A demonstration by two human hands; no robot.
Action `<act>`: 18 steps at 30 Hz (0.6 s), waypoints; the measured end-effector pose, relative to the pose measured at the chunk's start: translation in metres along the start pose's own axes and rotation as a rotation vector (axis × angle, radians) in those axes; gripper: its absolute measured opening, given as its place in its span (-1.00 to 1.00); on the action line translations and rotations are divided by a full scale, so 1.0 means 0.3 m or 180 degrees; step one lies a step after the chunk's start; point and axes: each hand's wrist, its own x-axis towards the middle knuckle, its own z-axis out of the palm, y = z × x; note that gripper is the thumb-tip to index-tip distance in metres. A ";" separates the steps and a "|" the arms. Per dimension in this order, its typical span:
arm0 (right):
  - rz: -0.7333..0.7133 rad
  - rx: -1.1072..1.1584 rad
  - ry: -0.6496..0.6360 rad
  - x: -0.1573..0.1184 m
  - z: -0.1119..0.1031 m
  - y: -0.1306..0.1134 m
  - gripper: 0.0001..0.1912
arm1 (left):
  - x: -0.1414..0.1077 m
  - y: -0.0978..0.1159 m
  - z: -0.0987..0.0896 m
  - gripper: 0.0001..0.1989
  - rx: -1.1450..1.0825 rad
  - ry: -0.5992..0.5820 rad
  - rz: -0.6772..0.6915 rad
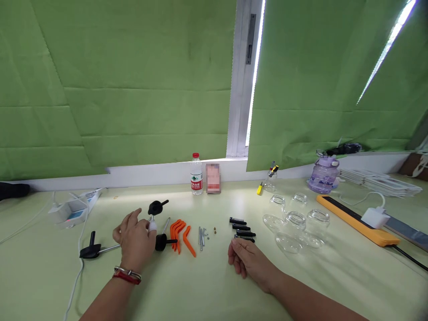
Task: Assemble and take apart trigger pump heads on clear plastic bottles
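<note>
My left hand (136, 238) is closed around a white end piece (153, 225) below a black head with a side handle (155, 207). Its fingertips are partly hidden. Around this hand lie two similar black-handled metal rods, one to the left (90, 252) and one to the right (161, 242). Orange bent levers (177, 232) are just right of them, followed by several long bolts (202, 238) and small nuts (207, 237). My right hand (252, 263) rests loosely curled on the table, with nothing visible in it, near several black spring-like pieces (243, 232).
Upturned clear glass jars (290, 238) stand on the right. Behind are a water bottle (196, 178), a pink box (213, 179), a yellow-handled tool (259, 189) and a purple jug (323, 174). An orange power strip (354, 220) and white cables (80, 263) flank the table.
</note>
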 end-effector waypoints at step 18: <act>-0.0642 -0.0015 -0.0594 -0.031 0.048 0.044 -0.34 | -0.259 0.306 -0.153 -0.83 -0.3197 -0.2909 0.0554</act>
